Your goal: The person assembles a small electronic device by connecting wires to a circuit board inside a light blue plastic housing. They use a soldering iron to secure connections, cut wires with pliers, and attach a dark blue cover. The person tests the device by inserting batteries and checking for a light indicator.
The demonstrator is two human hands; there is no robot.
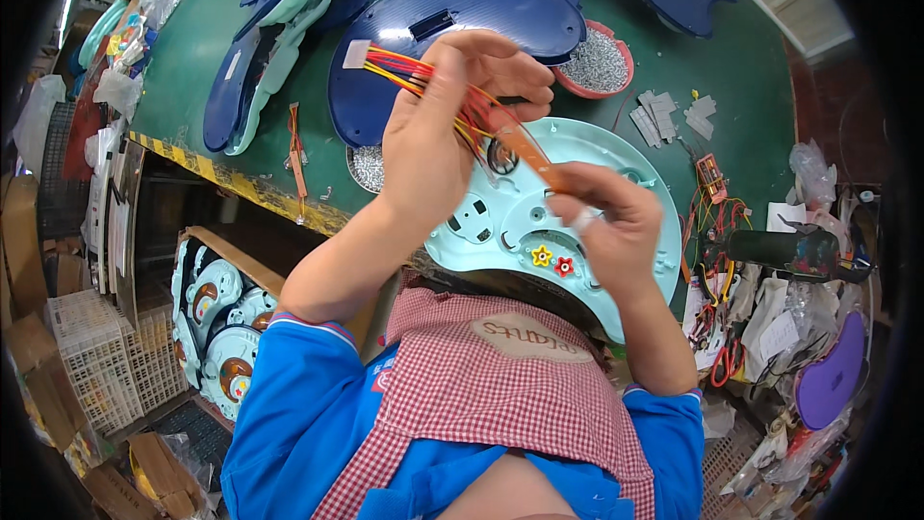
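My left hand [435, 125] is closed around a bundle of red, yellow and dark wires [397, 73], with the thumb laid across them. Past its thumb a white plug connector [357, 54] sticks out at the wire ends. A narrow brown circuit board [525, 147] hangs at the other end of the wires, and my right hand [611, 226] pinches its lower end. Below both hands lies a light teal plastic shell [589, 142], its inner side up, with a yellow star piece [542, 256] and a red star piece [564, 268] in it.
Dark blue shells [510, 14] lie at the back of the green table [741, 87]. A red bowl of screws [599, 63] stands behind the teal shell. Another wired board [296, 164] lies at left. To the right are tangled wires [712, 183]; a box of assembled shells [223, 318] sits lower left.
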